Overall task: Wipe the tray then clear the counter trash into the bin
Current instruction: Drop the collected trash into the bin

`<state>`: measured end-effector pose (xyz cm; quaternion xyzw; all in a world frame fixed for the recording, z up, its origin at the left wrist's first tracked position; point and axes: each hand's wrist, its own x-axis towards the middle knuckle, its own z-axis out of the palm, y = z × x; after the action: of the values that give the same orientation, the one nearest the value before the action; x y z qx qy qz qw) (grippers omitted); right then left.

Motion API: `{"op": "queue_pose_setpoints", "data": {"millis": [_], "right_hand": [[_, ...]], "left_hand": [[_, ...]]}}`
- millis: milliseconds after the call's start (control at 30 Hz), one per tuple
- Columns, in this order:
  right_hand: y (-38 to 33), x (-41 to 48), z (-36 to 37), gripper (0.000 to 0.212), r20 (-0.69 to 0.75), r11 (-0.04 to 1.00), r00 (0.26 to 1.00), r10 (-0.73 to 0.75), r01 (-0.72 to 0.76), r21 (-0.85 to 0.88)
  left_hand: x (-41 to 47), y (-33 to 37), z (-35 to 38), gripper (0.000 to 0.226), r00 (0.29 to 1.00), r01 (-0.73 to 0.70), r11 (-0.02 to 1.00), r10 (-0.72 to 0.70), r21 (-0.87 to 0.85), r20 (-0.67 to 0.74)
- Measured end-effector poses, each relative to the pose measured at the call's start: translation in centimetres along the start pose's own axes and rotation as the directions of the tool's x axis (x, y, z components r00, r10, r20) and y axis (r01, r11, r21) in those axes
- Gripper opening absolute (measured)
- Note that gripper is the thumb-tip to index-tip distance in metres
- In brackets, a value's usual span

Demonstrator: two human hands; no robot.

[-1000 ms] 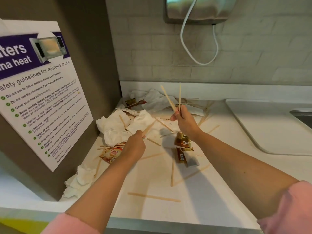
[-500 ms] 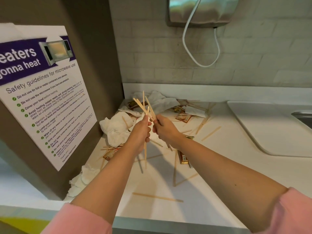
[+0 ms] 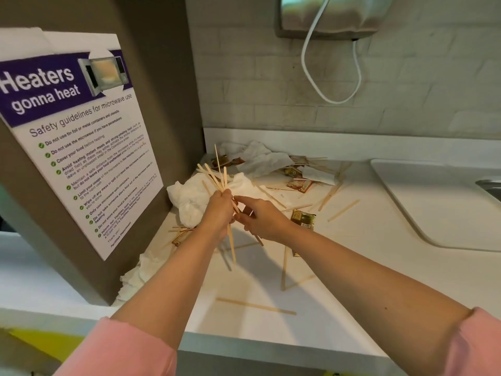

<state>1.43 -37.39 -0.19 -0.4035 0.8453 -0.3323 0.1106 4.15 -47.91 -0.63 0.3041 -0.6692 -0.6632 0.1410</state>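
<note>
My left hand (image 3: 220, 210) is closed around a bundle of wooden stir sticks (image 3: 217, 173) that fan out above and below the fist. Right beside it, my right hand (image 3: 261, 219) has its fingers loosely apart and seems to hold nothing. Both hover over the white counter (image 3: 339, 256). More loose sticks (image 3: 256, 305) lie scattered there, along with brown sauce packets (image 3: 303, 219) and crumpled white napkins (image 3: 189, 202). A white tray (image 3: 433, 202) rests at the right.
A brown cabinet side with a microwave safety poster (image 3: 78, 147) walls off the left. A metal dispenser (image 3: 328, 16) with a white cable hangs on the brick wall. The rim of a sink (image 3: 489, 185) shows at far right. Another napkin (image 3: 132, 275) lies by the cabinet's foot.
My right hand carried its sticks left and passed them into my left hand. The left hand now holds the whole bundle, and the right hand has come away open.
</note>
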Motion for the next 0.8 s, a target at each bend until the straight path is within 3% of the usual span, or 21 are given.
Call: {"op": "queue_pose_setpoints", "data": {"millis": [200,333,467,567,667,800], "right_hand": [[0.0,0.2,1.4,0.051,0.133,0.998,0.989,0.066,-0.067,0.007],[-2.1,0.5,3.3,0.04,0.203,1.0,0.979,0.023,-0.021,-0.011],[-3.5,0.8,6.6,0.029,0.265,0.988,0.954,-0.143,0.151,-0.012],[-5.0,0.9,9.0,0.043,0.316,0.974,0.926,-0.207,0.226,-0.024],[-6.2,0.9,11.2,0.058,0.384,0.928,0.889,-0.249,0.332,-0.17],[-6.9,0.9,13.3,0.051,0.464,0.851,0.843,-0.272,0.436,-0.293]], "left_hand": [[-0.1,1.5,-4.0,0.022,0.998,-0.065,0.988,0.067,0.137,-0.011],[-0.6,2.0,-6.8,0.022,0.995,-0.085,0.985,0.092,0.153,-0.039],[-1.1,2.3,-9.3,0.016,0.988,-0.117,0.968,0.136,0.224,-0.07],[-1.3,1.9,-10.9,0.018,0.978,-0.174,0.934,0.201,0.311,-0.057],[-1.6,1.6,-12.2,0.023,0.97,-0.194,0.913,0.232,0.359,-0.068],[-2.1,1.3,-13.2,0.03,0.964,-0.205,0.899,0.255,0.386,-0.081]]}}
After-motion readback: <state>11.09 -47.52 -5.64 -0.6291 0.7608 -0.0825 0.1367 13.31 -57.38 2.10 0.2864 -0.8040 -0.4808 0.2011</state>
